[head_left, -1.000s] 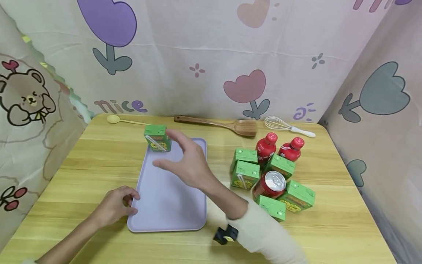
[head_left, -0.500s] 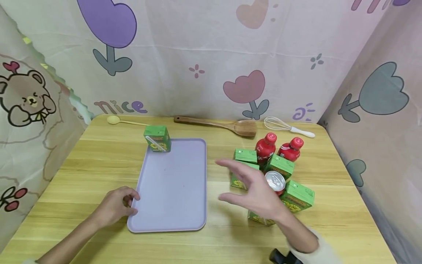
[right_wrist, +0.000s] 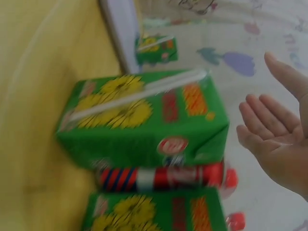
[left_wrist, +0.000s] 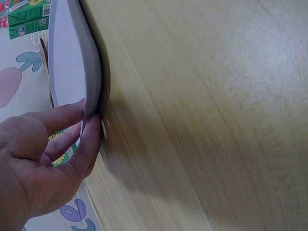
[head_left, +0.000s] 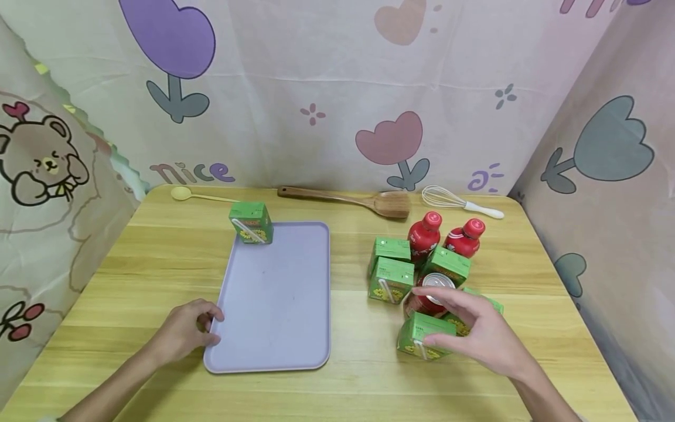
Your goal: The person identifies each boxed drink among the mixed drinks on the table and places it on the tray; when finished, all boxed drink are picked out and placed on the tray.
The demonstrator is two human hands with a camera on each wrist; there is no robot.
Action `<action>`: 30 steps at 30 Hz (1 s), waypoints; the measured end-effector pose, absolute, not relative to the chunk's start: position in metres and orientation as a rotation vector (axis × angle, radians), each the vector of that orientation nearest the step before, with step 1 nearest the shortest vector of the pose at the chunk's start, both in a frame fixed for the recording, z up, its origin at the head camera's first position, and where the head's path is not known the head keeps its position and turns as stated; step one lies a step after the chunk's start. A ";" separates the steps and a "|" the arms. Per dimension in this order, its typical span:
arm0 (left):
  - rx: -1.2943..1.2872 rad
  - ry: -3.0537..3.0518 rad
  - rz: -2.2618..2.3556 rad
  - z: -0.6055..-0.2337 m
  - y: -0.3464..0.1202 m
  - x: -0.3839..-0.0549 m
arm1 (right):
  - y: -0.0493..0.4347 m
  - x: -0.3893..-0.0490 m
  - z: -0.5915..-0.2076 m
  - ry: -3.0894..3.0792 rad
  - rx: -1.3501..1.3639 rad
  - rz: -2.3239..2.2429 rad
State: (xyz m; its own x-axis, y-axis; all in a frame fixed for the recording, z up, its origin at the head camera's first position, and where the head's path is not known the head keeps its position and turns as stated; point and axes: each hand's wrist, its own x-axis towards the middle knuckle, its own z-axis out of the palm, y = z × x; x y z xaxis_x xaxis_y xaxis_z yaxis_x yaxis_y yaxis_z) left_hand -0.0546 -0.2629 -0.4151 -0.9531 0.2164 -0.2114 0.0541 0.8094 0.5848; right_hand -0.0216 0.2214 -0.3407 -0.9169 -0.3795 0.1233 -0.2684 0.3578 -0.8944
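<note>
My left hand [head_left: 184, 328] pinches the left rim of a pale purple tray [head_left: 279, 299]; in the left wrist view, thumb and fingers [left_wrist: 89, 139] close on that edge. One green drink carton [head_left: 252, 223] with a straw stands upright at the tray's far left corner. Over to the right, my right hand [head_left: 485, 334] hovers with thumb and fingers spread above the nearest green carton [head_left: 424, 337], partly covering it. That hand [right_wrist: 274, 130] holds nothing in the right wrist view, and the near carton [right_wrist: 144, 120] lies apart from it. A red can [head_left: 422, 302] is half hidden behind the fingers.
Behind the can stand two red bottles [head_left: 423, 234] and several more green cartons [head_left: 391, 281], close together. Along the back edge lie a yellow spoon [head_left: 197, 194], a wooden spatula [head_left: 387, 204] and a white-handled whisk [head_left: 464, 202]. A patterned cloth [head_left: 274, 88] surrounds the table.
My right hand has moved from beside the carton on the tray, rightward and nearer, to above the front carton of the group. My left hand has stayed on the tray's rim.
</note>
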 end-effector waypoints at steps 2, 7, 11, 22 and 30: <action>0.215 2.731 0.869 -0.415 -0.263 -0.055 | 0.227 -0.020 -0.345 2.510 -0.606 -1.611; 0.212 2.738 0.864 -0.415 -0.263 -0.055 | 0.236 -0.015 -0.354 2.574 -0.580 -1.575; 0.208 2.729 0.869 -0.415 -0.263 -0.055 | 0.239 -0.010 -0.356 2.643 -0.492 -1.525; 0.209 2.731 0.863 -0.415 -0.264 -0.055 | 0.243 -0.004 -0.365 2.705 -0.354 -1.378; 0.206 2.725 0.867 -0.416 -0.264 -0.055 | 0.243 -0.004 -0.374 2.668 -0.331 -1.426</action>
